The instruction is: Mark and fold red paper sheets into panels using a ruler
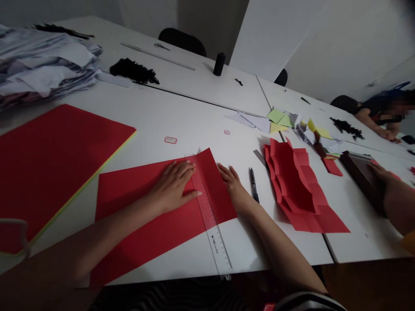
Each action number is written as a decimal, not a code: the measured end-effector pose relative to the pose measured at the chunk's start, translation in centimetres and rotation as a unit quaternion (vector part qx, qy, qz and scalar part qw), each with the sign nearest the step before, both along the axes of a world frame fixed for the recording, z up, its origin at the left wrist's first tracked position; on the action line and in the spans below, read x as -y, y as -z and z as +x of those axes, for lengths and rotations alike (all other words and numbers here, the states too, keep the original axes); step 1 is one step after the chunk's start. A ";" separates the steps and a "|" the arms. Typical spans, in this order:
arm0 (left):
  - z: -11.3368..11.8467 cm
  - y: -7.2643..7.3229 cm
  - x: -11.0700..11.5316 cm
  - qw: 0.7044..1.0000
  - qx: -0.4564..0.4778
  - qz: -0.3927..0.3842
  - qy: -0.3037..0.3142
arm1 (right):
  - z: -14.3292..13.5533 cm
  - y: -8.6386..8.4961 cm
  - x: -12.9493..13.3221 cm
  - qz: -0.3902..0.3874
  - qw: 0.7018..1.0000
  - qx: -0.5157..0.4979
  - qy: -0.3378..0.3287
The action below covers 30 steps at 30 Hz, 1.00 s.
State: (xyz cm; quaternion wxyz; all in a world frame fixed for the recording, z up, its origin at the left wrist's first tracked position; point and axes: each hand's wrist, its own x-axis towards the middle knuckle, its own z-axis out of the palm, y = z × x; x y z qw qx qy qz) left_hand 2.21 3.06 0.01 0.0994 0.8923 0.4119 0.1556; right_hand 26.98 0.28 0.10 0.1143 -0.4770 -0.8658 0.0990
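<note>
A red paper sheet (139,233) lies in front of me, its right part raised in a fold along a clear ruler (216,242). My left hand (177,185) presses flat on the sheet and the ruler's left edge, fingers spread. At the fold's right edge rests my right hand (235,188), its fingers extended and partly behind the raised paper. A black pen (253,185) lies just right of that hand. Folded red paper pieces (298,185) stand farther right, with a grey metal strip (260,159) beside them.
A large red sheet stack (61,164) lies left, near piled papers (48,65). Black cord bundles (134,71), a black spool (219,64) and a long ruler (158,55) lie beyond. Paper scraps (282,119) are back right. Another person's hand (382,172) touches a dark box (363,177).
</note>
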 end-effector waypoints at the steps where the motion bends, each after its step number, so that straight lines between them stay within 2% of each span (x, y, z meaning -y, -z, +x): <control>1: 0.0 0.0 0.0 1.000 0.001 0.000 0.000 | 0.0 0.0 0.0 0.002 1.000 0.002 0.000; 10: 0.1 -0.1 0.1 1.000 0.011 0.001 -0.003 | -1.4 -0.3 0.7 0.013 0.999 0.033 0.003; 22: 0.2 0.0 0.0 1.000 -0.021 -0.007 -0.007 | -2.8 -1.1 0.6 -0.026 0.999 -0.017 -0.010; 30: 0.3 -0.2 -0.1 1.000 -0.021 -0.018 -0.014 | -3.0 -1.3 1.3 -0.035 0.997 -0.061 0.028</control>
